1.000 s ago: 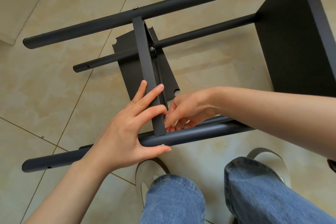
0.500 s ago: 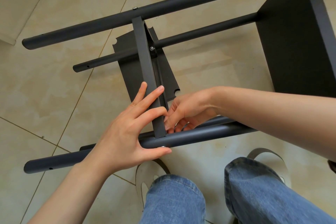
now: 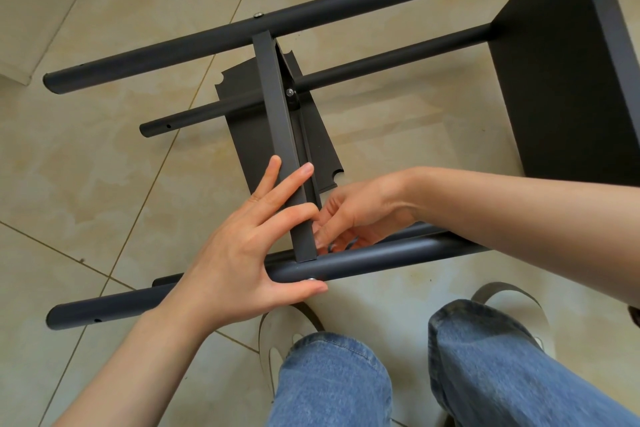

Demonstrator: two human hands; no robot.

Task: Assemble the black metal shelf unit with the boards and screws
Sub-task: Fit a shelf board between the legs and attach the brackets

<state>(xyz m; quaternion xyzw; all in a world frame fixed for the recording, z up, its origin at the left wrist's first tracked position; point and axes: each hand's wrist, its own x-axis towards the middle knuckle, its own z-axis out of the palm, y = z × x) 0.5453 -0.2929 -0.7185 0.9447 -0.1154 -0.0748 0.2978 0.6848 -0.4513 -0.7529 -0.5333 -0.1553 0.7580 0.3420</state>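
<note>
While the stiff, light crossbar (image 3: 282, 149) was steadied against the front tube (image 3: 363, 260) by the left hand (image 3: 239, 253), fingers spread flat, the right hand (image 3: 356, 215) was curled round something unseen.

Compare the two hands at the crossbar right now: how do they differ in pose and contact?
The left hand lies spread, straight fingers pressing the crossbar, thumb under the near tube. The right hand is curled behind the crossbar's lower end; what its fingertips hold is hidden. Both work at the same joint.
</note>
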